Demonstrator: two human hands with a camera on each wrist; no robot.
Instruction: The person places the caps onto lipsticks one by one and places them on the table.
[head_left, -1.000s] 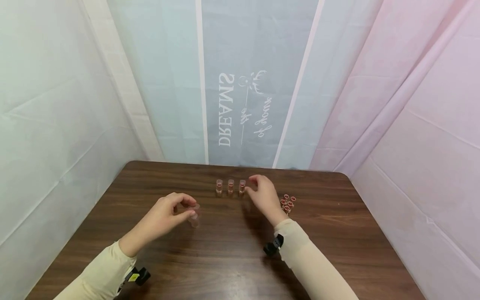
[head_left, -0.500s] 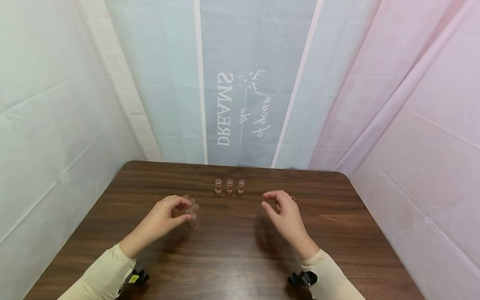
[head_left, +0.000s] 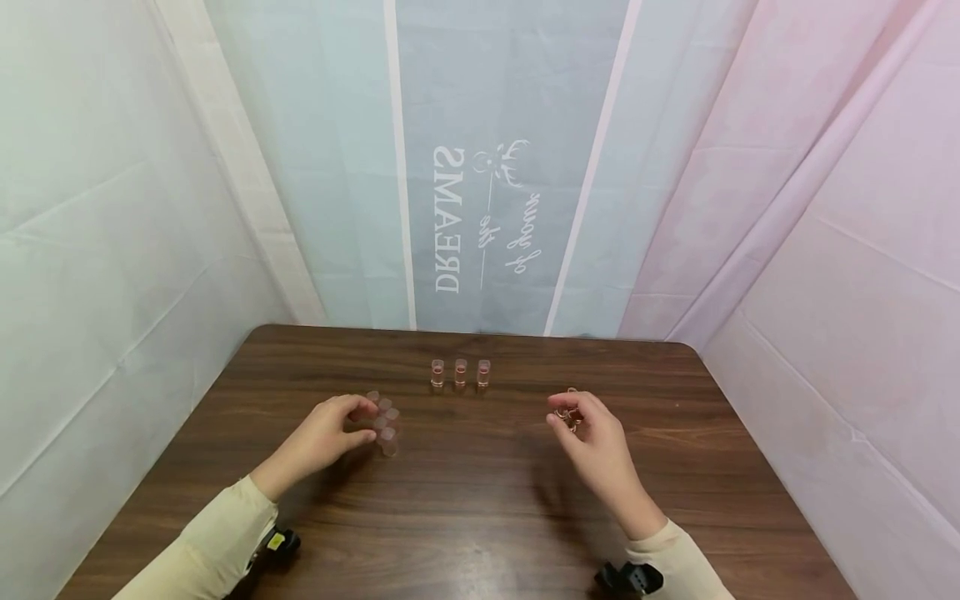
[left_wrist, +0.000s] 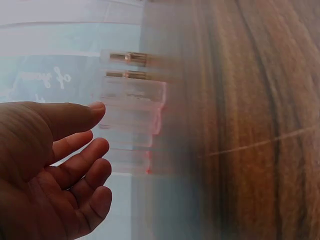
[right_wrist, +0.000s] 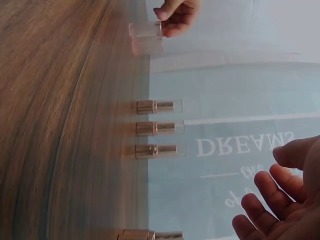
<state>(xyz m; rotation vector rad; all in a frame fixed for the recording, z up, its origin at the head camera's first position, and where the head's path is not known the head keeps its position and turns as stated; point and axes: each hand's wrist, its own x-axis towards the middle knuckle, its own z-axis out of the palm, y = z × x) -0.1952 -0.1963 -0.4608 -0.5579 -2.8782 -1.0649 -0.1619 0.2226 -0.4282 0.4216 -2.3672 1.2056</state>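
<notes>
three clear-capped copper tubes [head_left: 461,374], upright in row; loose clear caps [head_left: 387,435] by left hand [head_left: 318,437]; uncapped tubes [right_wrist: 137,235] by right hand [head_left: 602,446].

Head looks forward-down; close, sideways wrist views apparently share backdrop [head_left: 502,92].

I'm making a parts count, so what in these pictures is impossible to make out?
Head view: how many metal tubes are by the right hand; the hand covers part of the group.
Right wrist view: all of the lowest tube; the bottom edge cuts it off.
Left wrist view: the exact number of clear caps; they overlap and blur.
Head view: whether the left hand touches them; hand and caps overlap.
</notes>
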